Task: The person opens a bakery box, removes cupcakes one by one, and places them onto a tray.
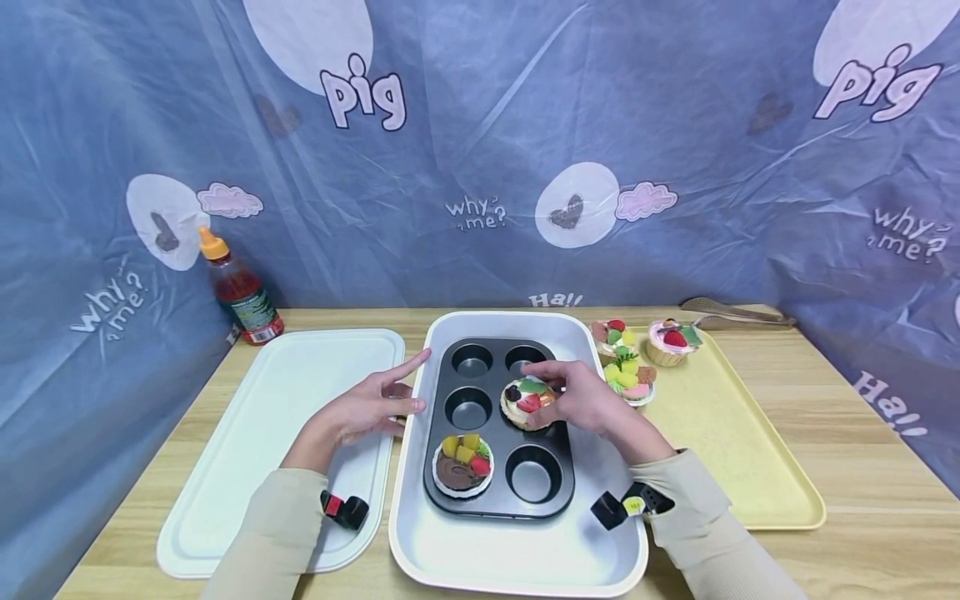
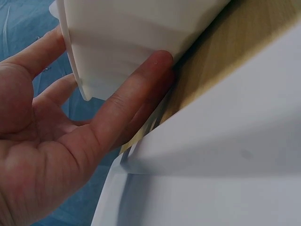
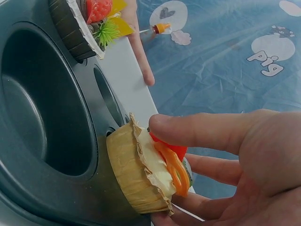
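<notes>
With thumb and fingers around its rim, my right hand (image 1: 588,398) holds a cream cupcake (image 1: 528,404) topped with fruit. It sits over the middle right cup of a dark muffin pan (image 1: 500,487); the right wrist view shows its tan wrapper (image 3: 134,174) tilted against the pan. A chocolate cupcake (image 1: 459,475) with yellow and red toppings occupies the near left cup. Around the pan is a deep white bin (image 1: 517,562). My left hand (image 1: 371,407) is at the bin's left side, its extended fingers touching the outer wall in the left wrist view.
Left of the bin lies a white tray (image 1: 262,417), with a sauce bottle (image 1: 251,304) behind it. A yellow tray (image 1: 750,450) on the right bears several cupcakes, including a pink one (image 1: 670,343). Metal tongs (image 1: 738,314) rest at its far edge, near the hanging cloth (image 1: 480,125).
</notes>
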A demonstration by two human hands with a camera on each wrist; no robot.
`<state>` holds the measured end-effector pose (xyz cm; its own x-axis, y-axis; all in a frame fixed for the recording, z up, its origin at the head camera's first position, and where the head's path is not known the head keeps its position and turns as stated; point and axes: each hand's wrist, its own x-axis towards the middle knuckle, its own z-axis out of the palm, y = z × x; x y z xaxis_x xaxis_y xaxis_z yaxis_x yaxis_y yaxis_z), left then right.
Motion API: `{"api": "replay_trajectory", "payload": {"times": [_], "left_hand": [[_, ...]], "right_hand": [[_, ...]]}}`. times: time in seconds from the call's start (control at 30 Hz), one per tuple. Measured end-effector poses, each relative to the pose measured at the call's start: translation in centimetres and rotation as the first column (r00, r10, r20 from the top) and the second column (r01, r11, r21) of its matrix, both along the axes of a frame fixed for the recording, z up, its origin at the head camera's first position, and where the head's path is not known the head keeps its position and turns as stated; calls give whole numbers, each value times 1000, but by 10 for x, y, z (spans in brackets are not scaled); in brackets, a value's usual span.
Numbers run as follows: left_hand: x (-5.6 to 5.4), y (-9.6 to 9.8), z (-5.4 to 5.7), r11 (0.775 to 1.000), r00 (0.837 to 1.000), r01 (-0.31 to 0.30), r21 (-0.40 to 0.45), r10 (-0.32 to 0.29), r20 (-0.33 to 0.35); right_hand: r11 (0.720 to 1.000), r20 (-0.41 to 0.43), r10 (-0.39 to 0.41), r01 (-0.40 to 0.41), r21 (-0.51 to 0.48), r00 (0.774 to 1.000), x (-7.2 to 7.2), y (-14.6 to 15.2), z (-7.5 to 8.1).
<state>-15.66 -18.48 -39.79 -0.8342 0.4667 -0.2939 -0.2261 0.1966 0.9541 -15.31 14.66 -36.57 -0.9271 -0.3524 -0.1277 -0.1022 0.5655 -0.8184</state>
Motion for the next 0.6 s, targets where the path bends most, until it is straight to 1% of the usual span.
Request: {"api": "replay_trajectory", "payload": {"times": [0.4, 0.6], "left_hand": [[1, -1, 0, 1000, 1000, 14, -4, -14, -23], [2, 0, 3, 1000, 1000, 14, -11, -14, -21]], "right_hand": [[1000, -6, -2, 2, 2, 1000, 0, 0, 0], [1000, -8, -3, 3, 4, 1000, 0, -1, 0]]}}
